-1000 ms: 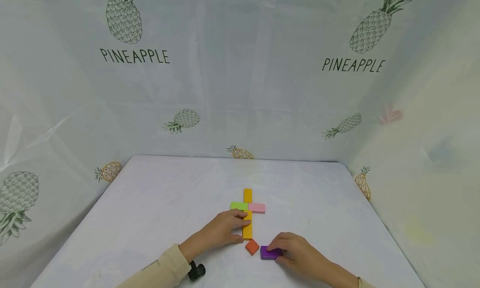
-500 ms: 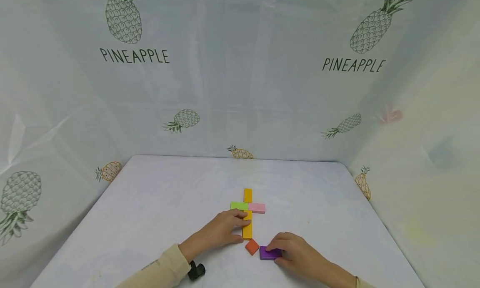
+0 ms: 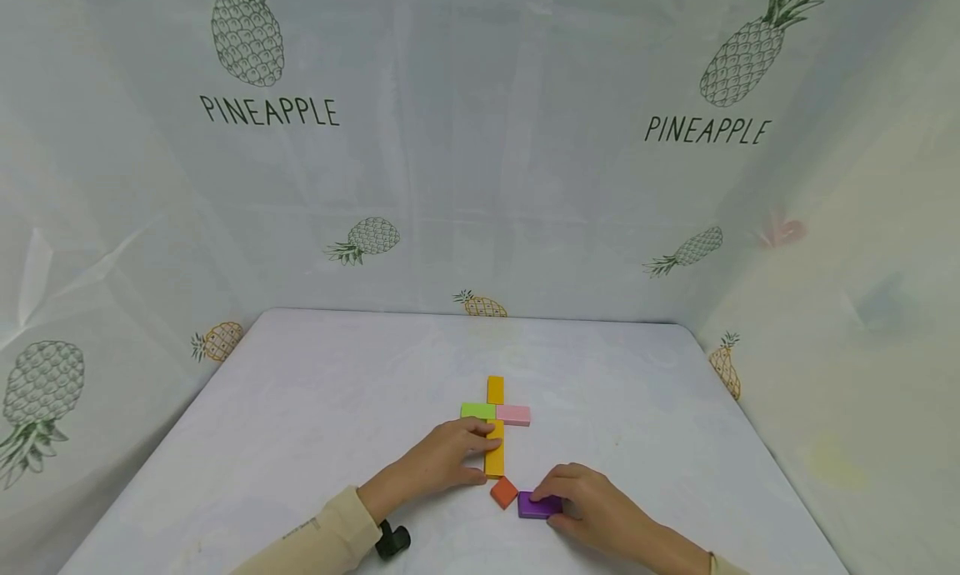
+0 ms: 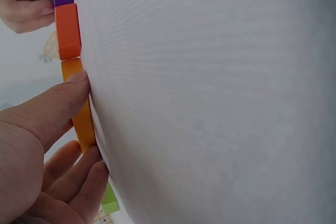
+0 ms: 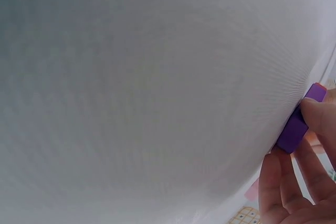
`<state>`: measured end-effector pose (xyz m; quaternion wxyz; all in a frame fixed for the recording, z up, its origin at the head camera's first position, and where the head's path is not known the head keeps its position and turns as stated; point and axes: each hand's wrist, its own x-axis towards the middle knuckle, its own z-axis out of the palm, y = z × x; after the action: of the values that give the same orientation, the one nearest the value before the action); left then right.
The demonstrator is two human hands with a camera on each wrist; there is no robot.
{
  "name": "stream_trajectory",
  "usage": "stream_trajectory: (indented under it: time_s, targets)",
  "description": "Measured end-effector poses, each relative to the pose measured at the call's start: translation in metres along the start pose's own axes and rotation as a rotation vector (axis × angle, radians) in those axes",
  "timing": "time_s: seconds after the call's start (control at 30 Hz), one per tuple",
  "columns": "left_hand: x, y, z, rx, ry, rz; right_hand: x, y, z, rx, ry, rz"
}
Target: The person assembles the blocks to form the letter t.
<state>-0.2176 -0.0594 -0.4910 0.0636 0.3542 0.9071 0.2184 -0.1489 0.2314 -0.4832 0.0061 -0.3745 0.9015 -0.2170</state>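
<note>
My left hand (image 3: 447,456) holds a long yellow block (image 3: 495,450) flat on the table, thumb by its near end and fingertips on its far part. The left wrist view shows the thumb against the yellow block's side (image 4: 84,121). A tilted orange-red block (image 3: 505,492) lies at the near end of the yellow one, one corner towards it. My right hand (image 3: 594,508) pinches a purple block (image 3: 537,506), whose left end meets or almost meets the orange-red block's right corner. Beyond the left hand, a green block (image 3: 477,410) and a pink block (image 3: 513,415) lie end to end.
Another yellow block (image 3: 496,389) stretches away beyond the green and pink ones. A black object (image 3: 393,542) is by the left cuff, partly hidden. The white table (image 3: 337,375) ends at a pineapple-print curtain (image 3: 480,142) behind and at both sides.
The purple block has slid slightly left with my right hand, narrowing the gap to the orange-red block. My left hand and the other blocks have stayed in place.
</note>
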Motion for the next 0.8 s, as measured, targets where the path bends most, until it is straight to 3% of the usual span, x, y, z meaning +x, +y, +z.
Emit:
stream_trajectory:
  time_s: [0.33, 0.8]
  targets:
    - [-0.0001, 0.0, 0.0002, 0.007, -0.003, -0.003, 0.0003, 0.0, 0.0009, 0.002, -0.009, 0.017]
    - [-0.0011, -0.0001, -0.0017, 0.02, 0.0, 0.024, -0.0011, 0.0026, 0.0028, -0.004, 0.019, -0.02]
